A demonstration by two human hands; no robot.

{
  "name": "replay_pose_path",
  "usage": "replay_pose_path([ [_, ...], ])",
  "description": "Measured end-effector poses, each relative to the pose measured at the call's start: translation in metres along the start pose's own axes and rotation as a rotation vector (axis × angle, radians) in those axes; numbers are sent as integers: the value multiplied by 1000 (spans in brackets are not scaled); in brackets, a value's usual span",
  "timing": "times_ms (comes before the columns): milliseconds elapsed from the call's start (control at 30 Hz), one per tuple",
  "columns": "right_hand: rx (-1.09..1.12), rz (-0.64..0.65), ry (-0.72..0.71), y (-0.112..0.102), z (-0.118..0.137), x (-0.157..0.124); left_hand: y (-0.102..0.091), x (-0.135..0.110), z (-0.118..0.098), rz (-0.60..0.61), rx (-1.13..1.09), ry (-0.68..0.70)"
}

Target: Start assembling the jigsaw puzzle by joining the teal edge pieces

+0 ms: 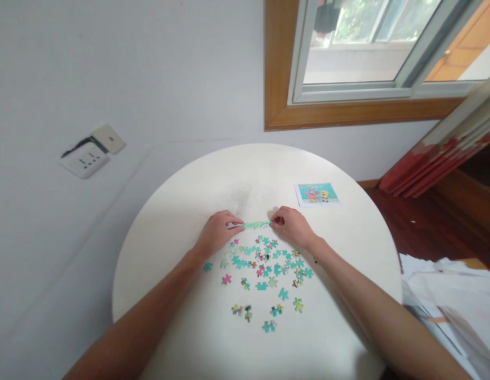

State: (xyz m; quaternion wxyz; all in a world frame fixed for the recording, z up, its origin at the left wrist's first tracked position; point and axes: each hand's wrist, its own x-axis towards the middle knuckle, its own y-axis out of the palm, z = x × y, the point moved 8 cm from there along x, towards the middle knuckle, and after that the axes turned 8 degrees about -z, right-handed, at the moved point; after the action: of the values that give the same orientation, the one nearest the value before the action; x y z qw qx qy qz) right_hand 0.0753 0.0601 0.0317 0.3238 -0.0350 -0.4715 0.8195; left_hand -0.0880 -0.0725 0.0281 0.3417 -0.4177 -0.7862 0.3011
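On the round white table point(189, 211) my left hand point(218, 230) and my right hand point(293, 225) pinch the two ends of a short strip of joined puzzle pieces point(256, 225), green and teal. Both hands have their fingers curled in. Just below the strip lies a loose scatter of several small puzzle pieces point(264, 269), mostly teal with some pink and yellow ones. A small picture card point(317, 193) showing cartoon figures lies flat to the upper right of my right hand.
The table stands against a white wall with a socket plate point(86, 158) at the left. A wood-framed window point(367, 63) is above right. Red curtain folds point(439, 158) and a dark wooden floor point(427, 227) are at the right, white cloth point(451, 285) lower right.
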Motion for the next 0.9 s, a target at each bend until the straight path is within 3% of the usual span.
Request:
replay_pose_path([
  [667, 60, -84, 30, 3, -5, 9, -4, 4, 6, -67, -26, -63],
  [900, 205, -223, 89, -34, -36, 12, -10, 7, 13, -153, -42, -121],
])
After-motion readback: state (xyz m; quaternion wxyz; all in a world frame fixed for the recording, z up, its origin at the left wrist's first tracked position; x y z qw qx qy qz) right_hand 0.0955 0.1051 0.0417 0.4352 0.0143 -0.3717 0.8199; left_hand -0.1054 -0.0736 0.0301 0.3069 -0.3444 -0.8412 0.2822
